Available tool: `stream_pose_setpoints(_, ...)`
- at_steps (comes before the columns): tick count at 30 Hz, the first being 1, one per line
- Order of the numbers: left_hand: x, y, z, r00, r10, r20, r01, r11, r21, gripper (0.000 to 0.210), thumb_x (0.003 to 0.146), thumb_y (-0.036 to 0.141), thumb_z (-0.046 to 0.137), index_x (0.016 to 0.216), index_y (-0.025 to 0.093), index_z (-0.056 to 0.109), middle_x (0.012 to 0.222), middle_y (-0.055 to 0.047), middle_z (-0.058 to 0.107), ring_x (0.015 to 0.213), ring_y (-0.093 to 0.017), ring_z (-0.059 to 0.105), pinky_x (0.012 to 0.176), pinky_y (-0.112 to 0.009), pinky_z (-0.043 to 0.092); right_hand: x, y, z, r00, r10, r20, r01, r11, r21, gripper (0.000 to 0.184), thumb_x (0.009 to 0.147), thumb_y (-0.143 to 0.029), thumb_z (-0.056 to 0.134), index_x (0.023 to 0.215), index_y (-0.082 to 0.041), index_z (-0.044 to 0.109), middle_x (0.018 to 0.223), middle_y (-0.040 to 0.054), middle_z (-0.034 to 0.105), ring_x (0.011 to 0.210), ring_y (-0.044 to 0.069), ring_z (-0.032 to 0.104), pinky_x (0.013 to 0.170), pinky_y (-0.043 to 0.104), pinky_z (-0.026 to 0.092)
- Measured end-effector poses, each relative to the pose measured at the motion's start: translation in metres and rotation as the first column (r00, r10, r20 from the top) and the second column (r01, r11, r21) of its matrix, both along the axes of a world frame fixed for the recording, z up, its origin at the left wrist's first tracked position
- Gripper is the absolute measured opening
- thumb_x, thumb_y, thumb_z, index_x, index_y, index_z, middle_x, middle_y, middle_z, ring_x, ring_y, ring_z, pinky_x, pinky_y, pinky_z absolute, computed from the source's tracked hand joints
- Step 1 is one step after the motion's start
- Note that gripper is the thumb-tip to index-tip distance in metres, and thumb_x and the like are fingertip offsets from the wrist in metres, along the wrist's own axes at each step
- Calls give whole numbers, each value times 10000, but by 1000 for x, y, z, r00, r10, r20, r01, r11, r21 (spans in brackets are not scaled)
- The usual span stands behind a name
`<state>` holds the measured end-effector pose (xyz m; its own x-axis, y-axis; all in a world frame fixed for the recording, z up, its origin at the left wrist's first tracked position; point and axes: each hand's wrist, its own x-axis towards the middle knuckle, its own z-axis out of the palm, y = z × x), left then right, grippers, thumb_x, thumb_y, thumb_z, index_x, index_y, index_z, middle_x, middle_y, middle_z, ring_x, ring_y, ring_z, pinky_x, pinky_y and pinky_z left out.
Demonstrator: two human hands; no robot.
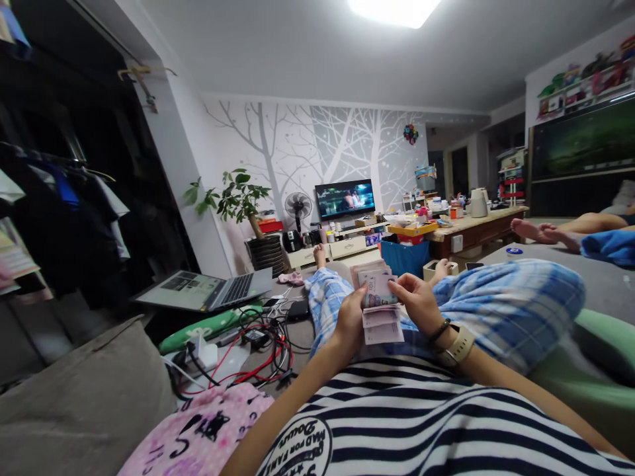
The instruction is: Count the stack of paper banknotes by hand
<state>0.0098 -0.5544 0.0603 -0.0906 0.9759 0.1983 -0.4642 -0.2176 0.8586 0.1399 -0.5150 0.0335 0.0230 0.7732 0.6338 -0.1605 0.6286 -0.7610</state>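
A stack of banknotes (381,297) is held above my lap, some notes fanned upward and some hanging down toward my striped shirt. My left hand (351,314) is closed round the left edge of the stack, thumb on top. At the upper right edge, my right hand (415,299) pinches a note between thumb and fingers. The top note shows a figure 5. A dark bracelet and a pale-strapped watch (459,345) sit on my right wrist. My legs, in blue checked trousers (506,311), are stretched out under the notes.
Left of me lie an open laptop (208,291), a green cushion (213,327), tangled cables (272,344) and a pink cloth (198,430). Ahead stand a television (346,198), a fan (298,206), a potted plant (270,251) and a laden table (476,225). Another person's feet (538,233) rest at right.
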Motion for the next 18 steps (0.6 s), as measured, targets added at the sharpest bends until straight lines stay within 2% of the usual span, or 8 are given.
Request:
stream_pose_setpoints(4, -10, 3, 0, 999, -34, -24, 35, 999, 39, 158, 681, 235, 655, 764, 100, 662, 719, -73, 693, 802, -233, 647, 719, -305, 495, -3, -8, 4, 999, 37, 2, -37, 999, 5, 375, 688, -509, 643, 605, -198, 451, 513, -47, 427, 477, 99, 379, 452, 235, 306)
stream_pose_setpoints(10, -21, -11, -1, 990, -137, 21, 138, 988, -69, 211, 740, 260, 613, 867, 98, 662, 759, -84, 698, 769, -229, 658, 709, -323, 512, -9, -11, 2, 991, 118, 61, -118, 993, -6, 365, 693, -501, 640, 612, -196, 458, 515, -51, 443, 472, 97, 386, 457, 232, 306)
stream_pose_setpoints(14, -17, -18, 1, 992, -120, 39, 123, 989, -79, 238, 757, 267, 596, 914, 99, 659, 762, -88, 700, 761, -234, 663, 718, -336, 517, -8, -9, 4, 993, 104, 63, -105, 994, 20, 339, 709, -468, 638, 615, -192, 466, 530, -48, 439, 485, 96, 381, 465, 230, 302)
stream_pose_setpoints(18, -17, -17, -5, 992, -107, 64, 113, 990, -90, 252, 754, 284, 602, 933, 115, 656, 787, -81, 705, 778, -240, 662, 725, -344, 518, -10, -13, 2, 997, 37, 65, -40, 998, 53, 324, 718, -455, 630, 613, -194, 468, 539, -47, 431, 494, 99, 369, 475, 235, 306)
